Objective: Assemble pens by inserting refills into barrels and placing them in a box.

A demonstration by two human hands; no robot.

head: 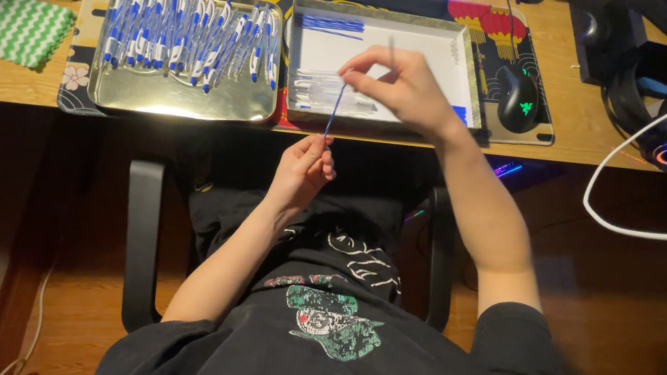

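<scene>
Currently both hands pinch one blue refill: left hand low, right hand above. Upper left, a tray holds many assembled pens. The white tray retains few parts; most work appears done.

pens in tray, mouse right

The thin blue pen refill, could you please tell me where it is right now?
In the head view, the thin blue pen refill is held between the left hand and right hand, at the white-lined tray's front edge.
</scene>
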